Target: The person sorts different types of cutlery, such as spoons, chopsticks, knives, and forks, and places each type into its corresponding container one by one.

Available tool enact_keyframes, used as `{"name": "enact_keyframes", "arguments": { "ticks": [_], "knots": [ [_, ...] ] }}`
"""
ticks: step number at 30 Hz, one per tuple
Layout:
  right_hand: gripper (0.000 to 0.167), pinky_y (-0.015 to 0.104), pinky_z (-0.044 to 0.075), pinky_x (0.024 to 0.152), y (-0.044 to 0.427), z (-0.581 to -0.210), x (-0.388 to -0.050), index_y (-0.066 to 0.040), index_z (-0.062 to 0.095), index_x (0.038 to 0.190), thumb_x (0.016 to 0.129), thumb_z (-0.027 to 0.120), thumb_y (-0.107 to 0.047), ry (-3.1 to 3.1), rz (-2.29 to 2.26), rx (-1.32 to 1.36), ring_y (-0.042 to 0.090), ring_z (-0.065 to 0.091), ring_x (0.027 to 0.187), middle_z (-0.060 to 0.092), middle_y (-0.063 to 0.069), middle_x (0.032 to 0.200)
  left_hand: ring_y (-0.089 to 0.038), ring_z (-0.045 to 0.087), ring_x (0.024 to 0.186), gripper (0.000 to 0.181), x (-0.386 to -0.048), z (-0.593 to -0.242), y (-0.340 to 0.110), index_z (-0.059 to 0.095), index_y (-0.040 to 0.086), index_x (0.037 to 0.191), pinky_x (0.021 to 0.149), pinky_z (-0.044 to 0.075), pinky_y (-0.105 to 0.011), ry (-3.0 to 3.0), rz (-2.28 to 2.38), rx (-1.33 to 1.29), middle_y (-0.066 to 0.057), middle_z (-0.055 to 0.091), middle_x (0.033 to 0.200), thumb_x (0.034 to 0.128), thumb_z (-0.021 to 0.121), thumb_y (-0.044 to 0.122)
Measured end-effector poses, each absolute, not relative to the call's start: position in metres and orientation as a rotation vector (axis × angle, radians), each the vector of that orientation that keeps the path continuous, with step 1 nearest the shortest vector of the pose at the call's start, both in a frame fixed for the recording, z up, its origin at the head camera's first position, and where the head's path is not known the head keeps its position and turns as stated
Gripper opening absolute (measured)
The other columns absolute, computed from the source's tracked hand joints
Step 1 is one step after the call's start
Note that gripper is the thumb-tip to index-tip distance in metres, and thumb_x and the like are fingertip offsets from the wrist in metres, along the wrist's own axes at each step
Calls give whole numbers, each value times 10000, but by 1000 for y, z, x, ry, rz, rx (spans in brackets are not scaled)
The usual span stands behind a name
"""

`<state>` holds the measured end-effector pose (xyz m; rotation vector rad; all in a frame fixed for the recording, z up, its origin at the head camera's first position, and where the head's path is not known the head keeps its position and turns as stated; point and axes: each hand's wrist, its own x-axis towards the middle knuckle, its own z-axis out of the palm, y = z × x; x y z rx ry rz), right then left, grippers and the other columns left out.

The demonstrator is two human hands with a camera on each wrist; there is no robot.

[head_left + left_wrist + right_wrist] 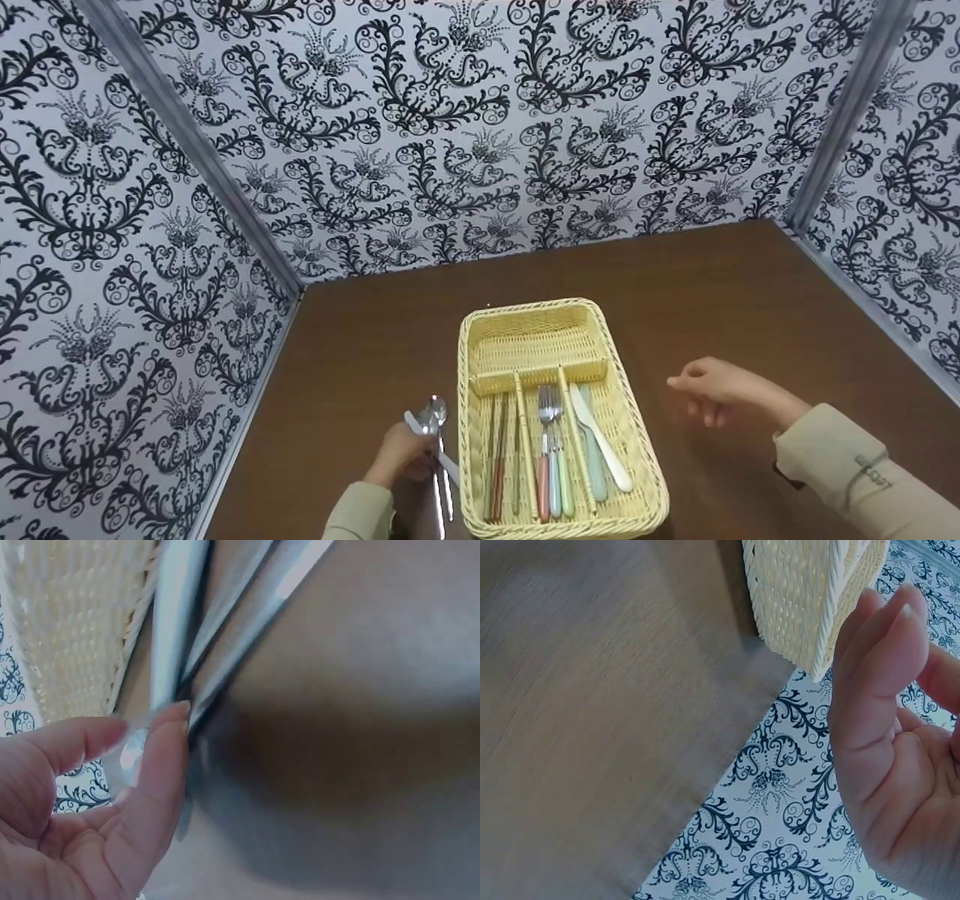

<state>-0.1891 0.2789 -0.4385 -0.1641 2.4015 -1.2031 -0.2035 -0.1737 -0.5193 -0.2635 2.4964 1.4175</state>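
Note:
My left hand (405, 454) is left of the wicker basket (656, 491), pinching a pale blue knife (451, 469) between thumb and fingers. Beneath and beside it lie metal spoons (438, 406), their long handles pointing toward me. In the left wrist view the pale knife handle (178, 607) runs up from the fingertips, beside two shiny spoon handles (247, 634). The fingers hide part of the knife. Right of the basket, my right hand (716, 390) hovers over the table with loosely curled fingers, holding nothing.
The basket's front compartments hold chopsticks (501, 465), forks (550, 450) with coloured handles, and a white knife (604, 442) beside a mint one (594, 457). A divider (536, 372) separates them from the back section. Patterned walls (480, 135) border the brown table (375, 337).

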Motion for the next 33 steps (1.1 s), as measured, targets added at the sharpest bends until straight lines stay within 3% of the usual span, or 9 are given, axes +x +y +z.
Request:
{"name": "enact_keyframes", "arguments": {
  "ticks": [12,26,33],
  "knots": [
    [290,244,476,417,279,-443,-187,1,528,838,943,483,-265,2400,-1215,-156,86,522,433,583,39,627,-378,611,484,73,-211,-520,-175,497,-51,699,436,523,-454,2525,1378,-245,-236,580,545,708,553,-6],
    [279,249,478,419,279,-447,-188,1,533,833,945,479,-249,2393,-1204,-172,83,518,432,578,37,623,-221,586,431,110,-207,-524,-189,537,-31,617,459,541,-373,2506,1271,-325,-105,541,494,642,641,-58],
    [251,225,456,411,276,-447,-186,1,527,854,943,479,-229,2347,-1249,-102,73,516,423,571,30,622,-190,548,405,99,-201,-525,-185,494,-22,623,412,519,-337,2635,1242,-309,-115,523,526,595,560,-90]
  ]
}}
